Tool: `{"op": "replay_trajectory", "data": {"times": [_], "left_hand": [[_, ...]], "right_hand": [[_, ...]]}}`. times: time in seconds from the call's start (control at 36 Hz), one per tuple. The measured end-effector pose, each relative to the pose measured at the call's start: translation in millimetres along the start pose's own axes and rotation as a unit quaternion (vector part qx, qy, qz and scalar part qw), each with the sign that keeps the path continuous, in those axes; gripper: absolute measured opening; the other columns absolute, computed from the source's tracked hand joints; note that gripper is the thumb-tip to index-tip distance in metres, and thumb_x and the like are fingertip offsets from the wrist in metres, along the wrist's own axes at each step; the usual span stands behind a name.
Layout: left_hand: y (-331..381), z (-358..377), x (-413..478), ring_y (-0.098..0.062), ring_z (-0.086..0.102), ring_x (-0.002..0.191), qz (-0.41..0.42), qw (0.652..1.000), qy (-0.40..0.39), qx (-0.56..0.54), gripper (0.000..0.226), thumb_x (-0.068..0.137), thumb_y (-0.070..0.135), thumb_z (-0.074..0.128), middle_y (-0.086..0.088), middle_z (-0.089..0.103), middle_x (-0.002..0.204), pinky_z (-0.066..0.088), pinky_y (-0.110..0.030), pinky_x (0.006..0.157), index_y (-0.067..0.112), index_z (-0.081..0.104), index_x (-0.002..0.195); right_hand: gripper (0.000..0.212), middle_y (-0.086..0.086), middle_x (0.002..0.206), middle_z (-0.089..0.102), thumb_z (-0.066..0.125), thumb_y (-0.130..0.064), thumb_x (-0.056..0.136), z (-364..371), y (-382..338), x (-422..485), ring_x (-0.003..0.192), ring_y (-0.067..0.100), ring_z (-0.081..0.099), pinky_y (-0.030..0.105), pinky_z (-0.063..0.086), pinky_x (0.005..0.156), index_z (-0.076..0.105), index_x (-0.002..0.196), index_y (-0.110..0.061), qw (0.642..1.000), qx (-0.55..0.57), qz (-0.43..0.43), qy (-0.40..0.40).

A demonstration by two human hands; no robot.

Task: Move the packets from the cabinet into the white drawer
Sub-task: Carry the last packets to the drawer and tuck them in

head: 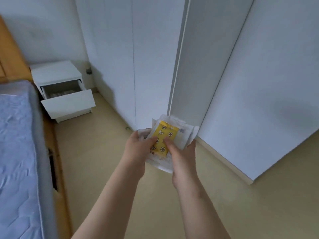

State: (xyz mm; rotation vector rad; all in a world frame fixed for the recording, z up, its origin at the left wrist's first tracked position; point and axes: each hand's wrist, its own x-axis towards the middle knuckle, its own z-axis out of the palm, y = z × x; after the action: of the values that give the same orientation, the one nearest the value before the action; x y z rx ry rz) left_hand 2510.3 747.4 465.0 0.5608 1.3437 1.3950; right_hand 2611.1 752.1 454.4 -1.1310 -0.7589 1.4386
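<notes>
Packets (187, 134), a small stack of white ones with a yellow packet (162, 138) on top, sit in both hands at the centre of the head view, held out over a pale floor (107, 161). The left hand (136, 150) cups the stack's left edge, thumb pressed on the yellow packet. The right hand (183, 157) grips the right edge with its thumb on top and its fingers curled beneath, out of sight. The tall white cabinet (112, 57) rises just behind the stack. The white drawer (69, 102) stands pulled open in a low nightstand (55, 71) at the far left, well apart from the hands, beside a bed (15, 135) with a blue cover. Pale shapes lie inside it, too blurred to name. The step in hand looks like the carry to the drawer. To do it well, keep both thumbs pressing down so the loose top packet does not slide, hold the stack level while turning left, lower it well inside the drawer's walls, and only then let go.
</notes>
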Motion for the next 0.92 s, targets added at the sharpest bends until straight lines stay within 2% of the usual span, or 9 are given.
{"op": "replay_trajectory", "data": {"times": [0.17,0.25,0.36,0.5,0.56,0.67,0.78,0.86,0.92], "left_hand": [[35.9,-48.5,80.7,-0.030,0.068,0.078,-0.013,0.996,0.072,-0.040,0.010,0.091,0.009,0.058,-0.017,0.069,0.096,0.056,-0.040,0.071,0.008,0.060,0.101],[53.4,-83.2,133.2,-0.031,0.070,0.081,-0.033,0.990,0.117,-0.066,0.027,0.096,0.027,0.051,-0.018,0.070,0.100,0.058,-0.040,0.065,0.007,0.057,0.113],[78.6,-120.8,204.2,-0.033,0.069,0.093,-0.059,0.985,0.118,-0.110,0.044,0.098,0.044,0.041,-0.015,0.069,0.109,0.055,-0.047,0.077,0.012,0.053,0.126],[129.8,-138.8,286.4,-0.033,0.069,0.092,-0.037,0.988,0.132,-0.072,0.044,0.095,0.048,0.044,-0.013,0.072,0.101,0.055,-0.050,0.082,0.014,0.066,0.114],[151.2,-148.3,314.2,-0.031,0.070,0.089,-0.023,0.988,0.136,-0.075,0.045,0.095,0.050,0.043,-0.011,0.073,0.100,0.056,-0.044,0.074,0.016,0.068,0.110],[183.6,-182.2,356.1,-0.029,0.070,0.085,0.000,0.976,0.185,-0.116,0.038,0.097,0.045,0.043,-0.011,0.074,0.096,0.055,-0.041,0.070,0.017,0.067,0.107],[198.6,-227.8,389.1,-0.025,0.072,0.074,0.024,0.964,0.223,-0.144,0.024,0.096,0.032,0.050,-0.010,0.074,0.087,0.057,-0.037,0.061,0.015,0.066,0.100],[210.7,-267.4,422.5,-0.030,0.071,0.081,0.027,0.956,0.250,-0.152,0.026,0.094,0.030,0.055,-0.013,0.074,0.093,0.056,-0.041,0.067,0.012,0.064,0.109],[221.3,-293.4,447.4,-0.031,0.071,0.081,0.034,0.955,0.251,-0.156,0.027,0.094,0.029,0.055,-0.015,0.073,0.095,0.056,-0.041,0.064,0.011,0.064,0.111]], "right_hand": [[0.035,0.006,0.097,0.070,0.071,-0.007,0.081,84.8,16.0,75.5,0.084,0.021,0.070,0.038,0.060,0.068,0.054,0.109,-0.017,0.995,-0.046,0.057,-0.073],[0.030,0.002,0.093,0.069,0.071,-0.006,0.081,133.4,25.3,115.0,0.082,0.018,0.069,0.035,0.059,0.065,0.053,0.100,-0.021,0.988,-0.065,0.066,-0.122],[0.028,0.003,0.094,0.071,0.069,-0.004,0.081,195.1,34.6,172.6,0.085,0.021,0.070,0.043,0.058,0.074,0.058,0.100,-0.021,0.976,-0.072,0.080,-0.190],[0.017,0.002,0.088,0.074,0.070,-0.007,0.082,272.6,33.0,254.0,0.082,0.023,0.072,0.047,0.058,0.074,0.066,0.092,-0.021,0.955,-0.096,0.100,-0.263],[0.017,0.003,0.090,0.074,0.069,-0.007,0.082,308.6,32.6,282.3,0.084,0.023,0.071,0.048,0.058,0.074,0.067,0.091,-0.021,0.949,-0.103,0.092,-0.283],[0.021,0.001,0.092,0.073,0.068,-0.009,0.084,380.6,46.5,322.3,0.084,0.019,0.071,0.041,0.059,0.071,0.064,0.100,-0.021,0.932,-0.129,0.088,-0.327],[0.033,0.002,0.098,0.070,0.069,-0.009,0.083,439.5,79.3,343.6,0.088,0.020,0.069,0.043,0.059,0.074,0.056,0.113,-0.016,0.918,-0.139,0.125,-0.350],[0.029,0.006,0.100,0.071,0.068,-0.011,0.084,486.9,102.3,363.3,0.089,0.022,0.069,0.048,0.058,0.078,0.058,0.111,-0.014,0.908,-0.156,0.135,-0.365],[0.024,0.007,0.100,0.071,0.068,-0.012,0.085,520.2,114.4,377.0,0.089,0.023,0.070,0.049,0.057,0.078,0.060,0.108,-0.013,0.904,-0.160,0.138,-0.370]]}}
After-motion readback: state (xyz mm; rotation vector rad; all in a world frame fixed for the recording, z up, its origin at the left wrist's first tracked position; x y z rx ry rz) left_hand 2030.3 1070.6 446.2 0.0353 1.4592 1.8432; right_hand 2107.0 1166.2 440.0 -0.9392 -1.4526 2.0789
